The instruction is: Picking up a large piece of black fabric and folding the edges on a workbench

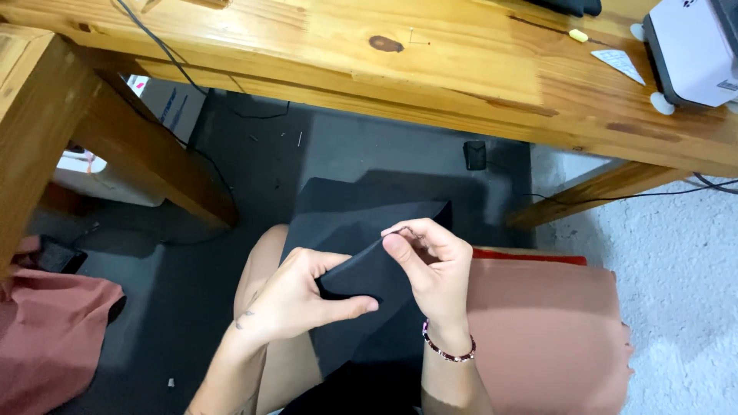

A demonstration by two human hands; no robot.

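Observation:
A piece of black fabric (361, 223) lies over my lap and is folded up between my hands. My left hand (296, 296) pinches the folded fabric from the left, thumb stretched along the fold. My right hand (430, 265) grips the fold's upper edge with thumb and fingertips; a beaded bracelet (446, 351) circles its wrist. Both hands meet on the same fold, below the front edge of a wooden table (430, 84).
A terracotta-coloured fabric (546, 330) lies at my right, more of it at the far left (46, 330). On the table stand a white sewing machine (692, 50), a white paper scrap (619, 63) and a small yellow piece (578, 35). Cables run below. A table leg (146, 154) slants left.

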